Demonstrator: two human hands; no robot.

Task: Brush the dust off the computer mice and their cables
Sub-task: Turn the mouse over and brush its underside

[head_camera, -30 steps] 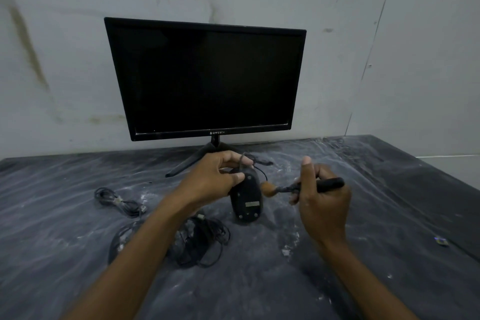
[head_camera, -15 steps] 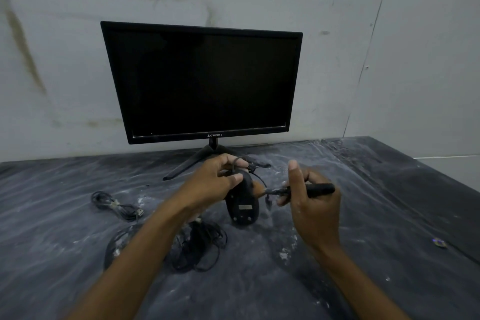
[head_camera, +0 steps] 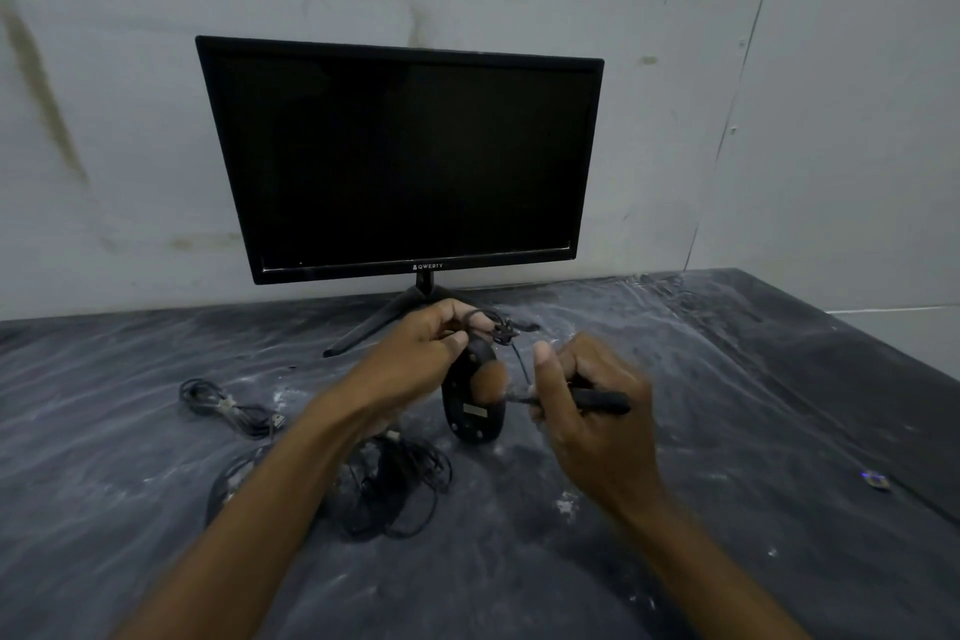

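Observation:
My left hand (head_camera: 423, 353) grips a black computer mouse (head_camera: 471, 413) by its front end, holding it upright with the underside and its label facing me. Its thin cable (head_camera: 506, 330) loops out past my fingers. My right hand (head_camera: 587, 411) holds a small brush (head_camera: 597, 401) by its dark handle. The tan bristles (head_camera: 491, 377) lie against the mouse's underside. A second dark mouse (head_camera: 221, 486) sits low on the left, partly hidden behind my left forearm. A tangle of black cable (head_camera: 395, 489) lies beside it.
A black monitor (head_camera: 400, 161) on a tripod stand stands at the back against the white wall. A coiled cable with a plug (head_camera: 228, 408) lies at the left. The dark table (head_camera: 727, 431) is dusty. A small object (head_camera: 877, 480) rests near the right edge.
My right hand has moved left, bringing the brush bristles from beside the mouse onto its underside. The left hand keeps its hold on the mouse.

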